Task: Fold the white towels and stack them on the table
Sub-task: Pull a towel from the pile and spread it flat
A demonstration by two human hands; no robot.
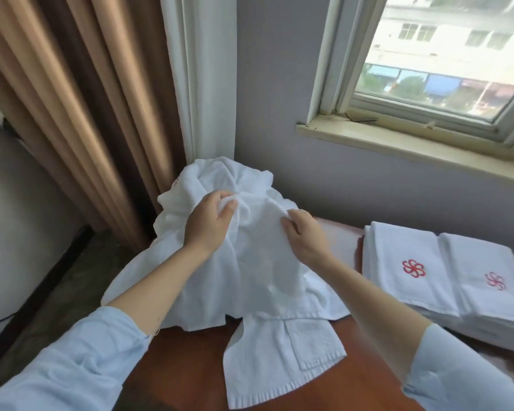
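Nearest, a towel end (279,366) trails flat over the brown table (175,369). Behind it, at the table's left end, sits the heap of unfolded white towels (250,277). The left hand (211,221) grips a bunch of cloth at the crest, fingers curled round it. The right hand (304,235) pinches a fold just beside. Judgement: one towel is being singled out. Recommended — find two corners of one hem, lift clear, shake flat before folding. The folded stacks (404,262) lie further right, apart from the heap — the window (442,54) is beyond.

Both hands (208,222) (304,237) pinch a crumpled white towel (258,262) beside folded stacks (428,271).
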